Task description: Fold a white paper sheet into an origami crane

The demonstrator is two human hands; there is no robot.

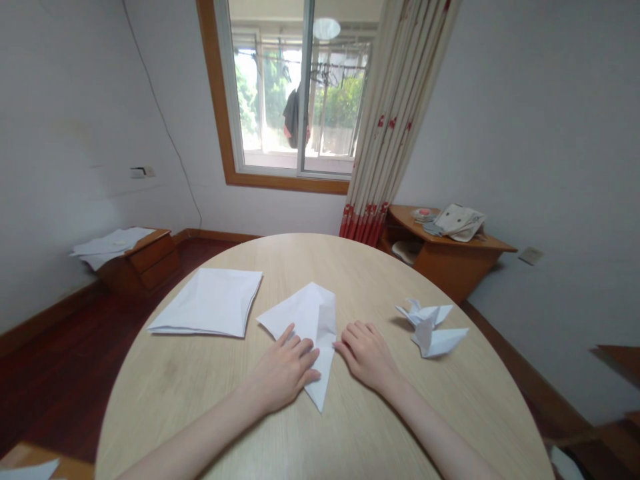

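Forearms (215,423), cut off below, reach over the counter (160,393). The left hand (285,373), fingers loosely spread, rests on the folded paper (300,310), hiding part; the right hand (367,353), fingers half curled, meets its right edge, any pinch unclear.

Daylight came through the window (305,90) at upper centre, where the view was bleached white. A bright oval (326,28) showed in its right pane. The table (190,373) was softly lit with faint shadows; the floor (45,380) at lower left was dark. Edges looked stretched and soft.
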